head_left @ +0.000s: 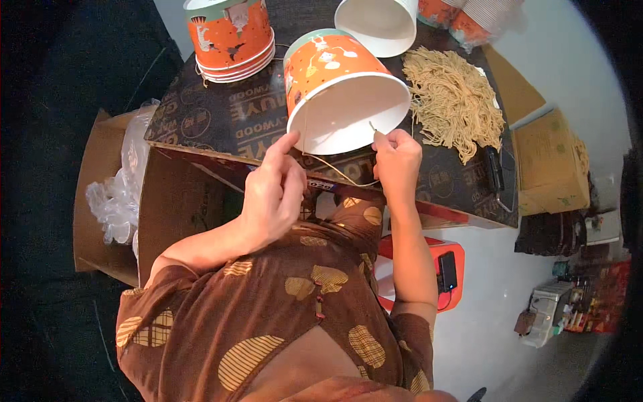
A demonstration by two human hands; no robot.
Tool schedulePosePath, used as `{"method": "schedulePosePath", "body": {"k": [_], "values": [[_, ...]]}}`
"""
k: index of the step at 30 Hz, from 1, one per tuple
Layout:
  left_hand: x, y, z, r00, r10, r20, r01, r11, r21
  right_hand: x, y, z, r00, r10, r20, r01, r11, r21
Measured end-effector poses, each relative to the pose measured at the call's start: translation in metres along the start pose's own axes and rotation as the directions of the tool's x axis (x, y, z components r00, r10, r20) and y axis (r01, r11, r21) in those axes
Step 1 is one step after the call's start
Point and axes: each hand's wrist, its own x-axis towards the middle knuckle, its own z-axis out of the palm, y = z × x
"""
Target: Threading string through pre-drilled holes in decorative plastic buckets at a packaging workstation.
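A large orange paper bucket (335, 59) with a pale green band lies tilted on the table, its white opening facing me. A thin tan cord (335, 171) hangs in a loop from the left of its rim. My right hand (396, 161) pinches the cord by the right of the opening, and a short end sticks up past the fingertips. My left hand (273, 187) is beside the rim's left edge, index finger stretched toward the cord and the other fingers loosely bent. I see nothing held in it.
Stacked orange buckets (231, 43) stand far left, and a white-lined bucket (378, 27) far right. A heap of tan cords (455, 97) lies right, near a black-handled tool (494, 169). Cardboard boxes (110, 194) flank the dark table (201, 120). A phone (447, 271) rests on a red stool.
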Motion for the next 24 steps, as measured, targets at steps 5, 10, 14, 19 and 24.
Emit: {"method": "schedulePosePath", "body": {"k": [5,10,14,19,24], "values": [[0.024,-0.006,0.001,0.96,-0.162,0.229,0.189,0.977,-0.101,0.0,0.005,0.001,1.0,-0.013,-0.003,0.013,1.0,-0.016],[0.056,-0.009,0.024,0.934,0.242,0.264,-0.273,0.958,0.085,0.0,0.004,0.002,0.999,0.029,-0.019,-0.029,1.0,-0.011],[0.072,-0.008,0.041,0.89,0.315,0.33,-0.302,0.949,-0.092,-0.001,0.002,0.0,0.999,-0.035,-0.015,0.034,0.998,-0.06],[0.093,-0.032,0.072,0.98,-0.096,0.176,0.077,0.99,0.114,0.0,0.002,0.001,1.0,0.003,0.002,-0.003,1.0,-0.02],[0.11,-0.038,0.082,0.907,-0.336,0.254,0.28,0.932,0.23,0.0,0.004,0.003,1.0,0.014,0.013,-0.014,1.0,-0.005]]}}
